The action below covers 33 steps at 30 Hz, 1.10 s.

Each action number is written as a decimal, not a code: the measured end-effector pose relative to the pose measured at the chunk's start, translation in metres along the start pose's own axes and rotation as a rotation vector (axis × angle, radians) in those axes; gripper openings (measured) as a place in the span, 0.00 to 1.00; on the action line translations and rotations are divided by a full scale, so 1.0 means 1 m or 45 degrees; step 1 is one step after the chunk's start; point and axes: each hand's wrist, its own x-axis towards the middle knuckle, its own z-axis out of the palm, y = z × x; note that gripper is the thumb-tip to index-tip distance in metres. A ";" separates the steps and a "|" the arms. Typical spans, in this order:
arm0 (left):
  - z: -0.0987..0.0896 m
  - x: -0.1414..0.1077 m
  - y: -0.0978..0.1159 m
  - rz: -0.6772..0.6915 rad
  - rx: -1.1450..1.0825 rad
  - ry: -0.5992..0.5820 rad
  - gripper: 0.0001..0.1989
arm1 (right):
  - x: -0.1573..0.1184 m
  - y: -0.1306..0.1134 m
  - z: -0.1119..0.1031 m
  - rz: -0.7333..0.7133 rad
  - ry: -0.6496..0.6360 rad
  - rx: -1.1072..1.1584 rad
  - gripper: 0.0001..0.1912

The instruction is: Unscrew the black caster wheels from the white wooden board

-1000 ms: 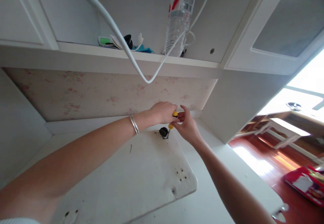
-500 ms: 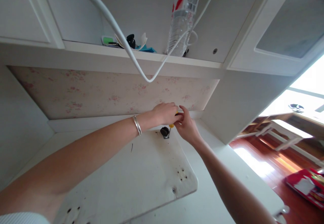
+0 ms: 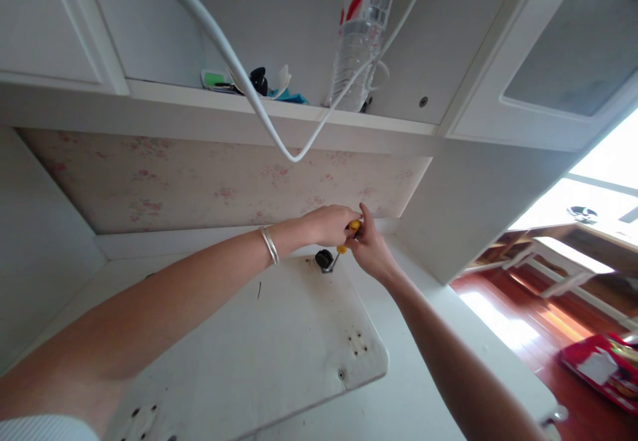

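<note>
Both hands meet around a screwdriver (image 3: pixel 341 249) with a yellow and dark handle. My left hand (image 3: pixel 331 224), with a silver bangle on its wrist, is closed at the upper part of the handle. My right hand (image 3: pixel 367 242) wraps the handle from the right, its index finger pointing up. The metal shaft runs down to the base of a black caster wheel (image 3: pixel 323 258). That caster sits at the far corner of a white board (image 3: pixel 279 335) lying on the white desk. The screwdriver's tip is too small to make out.
A white cable (image 3: pixel 294 158) hangs in front of the shelf. On the shelf stand a clear plastic bottle (image 3: pixel 356 49) and small items. Screw holes (image 3: pixel 357 343) mark the board's near right corner. At right are a white bench (image 3: pixel 568 255) and a red tray (image 3: pixel 601 368) on the floor.
My hands have turned and shifted slightly to the right on the screwdriver, and more of its yellow handle shows between them. The caster and board look nearly unmoved.
</note>
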 end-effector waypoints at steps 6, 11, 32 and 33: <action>-0.003 -0.001 0.001 -0.164 0.086 0.037 0.18 | -0.002 -0.006 0.002 -0.031 0.163 -0.162 0.41; -0.003 -0.005 0.000 -0.066 0.040 0.021 0.12 | 0.000 -0.010 -0.001 0.012 0.057 -0.113 0.40; 0.001 -0.009 0.002 -0.119 0.062 0.117 0.17 | 0.001 -0.008 0.001 -0.026 0.135 -0.225 0.31; 0.001 -0.009 0.002 -0.092 0.047 0.109 0.15 | 0.002 -0.007 0.002 -0.031 0.104 -0.181 0.35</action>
